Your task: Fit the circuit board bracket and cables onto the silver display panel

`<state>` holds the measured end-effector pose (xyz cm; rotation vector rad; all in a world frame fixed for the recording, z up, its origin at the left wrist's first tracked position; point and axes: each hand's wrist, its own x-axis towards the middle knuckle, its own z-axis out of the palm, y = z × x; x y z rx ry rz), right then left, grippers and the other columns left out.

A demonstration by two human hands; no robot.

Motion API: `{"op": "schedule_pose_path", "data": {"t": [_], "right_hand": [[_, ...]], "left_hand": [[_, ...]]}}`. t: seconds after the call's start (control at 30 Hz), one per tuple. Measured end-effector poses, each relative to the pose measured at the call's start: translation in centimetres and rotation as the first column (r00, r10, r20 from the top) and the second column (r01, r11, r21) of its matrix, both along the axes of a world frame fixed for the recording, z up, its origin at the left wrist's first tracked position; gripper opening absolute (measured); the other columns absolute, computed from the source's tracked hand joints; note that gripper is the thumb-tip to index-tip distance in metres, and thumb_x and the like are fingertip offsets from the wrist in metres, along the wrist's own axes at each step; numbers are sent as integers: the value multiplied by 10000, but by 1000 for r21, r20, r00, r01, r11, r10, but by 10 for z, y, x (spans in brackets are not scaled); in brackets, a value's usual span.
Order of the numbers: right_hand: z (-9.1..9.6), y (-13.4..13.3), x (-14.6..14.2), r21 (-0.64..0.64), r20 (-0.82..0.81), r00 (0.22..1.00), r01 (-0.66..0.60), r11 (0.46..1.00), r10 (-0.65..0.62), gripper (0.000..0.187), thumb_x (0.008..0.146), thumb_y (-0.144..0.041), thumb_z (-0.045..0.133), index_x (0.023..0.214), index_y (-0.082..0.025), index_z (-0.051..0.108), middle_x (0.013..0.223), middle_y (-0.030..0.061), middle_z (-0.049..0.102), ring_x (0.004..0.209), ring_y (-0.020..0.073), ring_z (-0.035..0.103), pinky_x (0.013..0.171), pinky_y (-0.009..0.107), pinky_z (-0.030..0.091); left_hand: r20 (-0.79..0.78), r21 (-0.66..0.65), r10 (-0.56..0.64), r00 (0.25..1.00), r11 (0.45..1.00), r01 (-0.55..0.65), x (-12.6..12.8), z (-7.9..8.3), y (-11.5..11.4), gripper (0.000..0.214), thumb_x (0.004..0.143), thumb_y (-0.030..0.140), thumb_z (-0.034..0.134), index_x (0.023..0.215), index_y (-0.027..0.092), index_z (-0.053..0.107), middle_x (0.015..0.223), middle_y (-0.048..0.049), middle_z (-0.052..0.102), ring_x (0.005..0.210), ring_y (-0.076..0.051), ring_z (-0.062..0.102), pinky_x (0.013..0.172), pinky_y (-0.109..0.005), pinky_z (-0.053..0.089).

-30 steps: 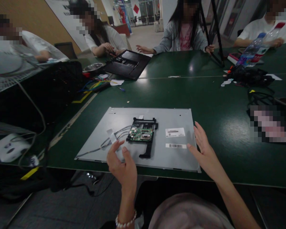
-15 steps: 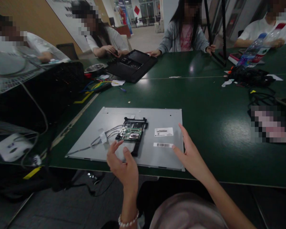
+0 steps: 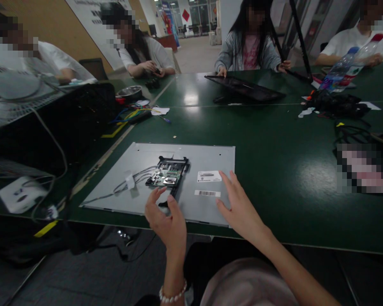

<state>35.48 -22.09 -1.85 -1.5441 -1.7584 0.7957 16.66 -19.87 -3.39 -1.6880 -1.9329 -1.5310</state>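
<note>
Head: grey panel [image 3: 189, 187] beneath left hand [image 3: 168, 222], right hand [image 3: 243, 213].

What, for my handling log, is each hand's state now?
Left hand: open, loosely curled, empty, near circuit board.
Right hand: open, empty, near barcode label.

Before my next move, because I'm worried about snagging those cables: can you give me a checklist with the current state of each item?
1. Display panel flat on the green table: ok.
2. Panel well back from the table's near edge: not ok; it lies close to it.
3. Cables taped down: ok, a strip of tape crosses them.
4. Cable plugs seated in the circuit board: cannot tell, too small.
5. Left hand clear of the black bracket: cannot tell; they overlap in view.
6. Right hand free: ok, it looks empty.
</note>
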Motion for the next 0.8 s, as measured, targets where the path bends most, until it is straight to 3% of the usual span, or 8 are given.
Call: {"op": "schedule_pose_path", "data": {"t": [0.23,0.4,0.5,0.67,0.8], "right_hand": [[7,2,-7,67,212,975,-83,994,67,741,893,-324,551,1563,-272,240,1629,135,237,1502,393,139,1137,606,311],[10,4,-4,123,313,949,-64,990,22,668,931,-367,507,1552,-261,286,1565,154,365,1450,377,311,1117,608,338],[7,4,-6,138,359,933,-37,990,-15,613,951,-342,475,1539,-264,321,1552,155,386,1442,370,328,1114,626,323],[3,0,-11,107,348,937,-61,992,20,618,949,-336,489,1539,-242,331,1590,165,322,1487,382,214,1135,634,275],[4,-4,-9,105,342,939,-68,992,28,614,955,-347,475,1541,-251,319,1598,153,313,1492,372,204,1140,625,273]], "left_hand": [[-20,-15,2,1000,1000,-2,-5,2,1,303,941,264,526,1209,129,567,1196,-153,617,1193,-261,548,1076,-433,378],[-91,-77,-22,996,997,15,-6,11,1,371,910,298,557,1240,128,544,1205,-159,587,1197,-290,523,1059,-449,383],[-169,-155,11,986,987,-38,-9,17,2,415,892,346,572,1237,117,549,1200,-178,561,1202,-329,497,1042,-486,382],[-405,-378,100,909,887,-266,-19,20,4,452,902,463,518,1152,93,587,1123,-206,556,1060,-372,525,868,-515,445],[-533,-446,24,846,841,-305,-29,24,10,430,926,492,441,976,101,614,959,-183,579,948,-349,538,793,-458,451]]}}
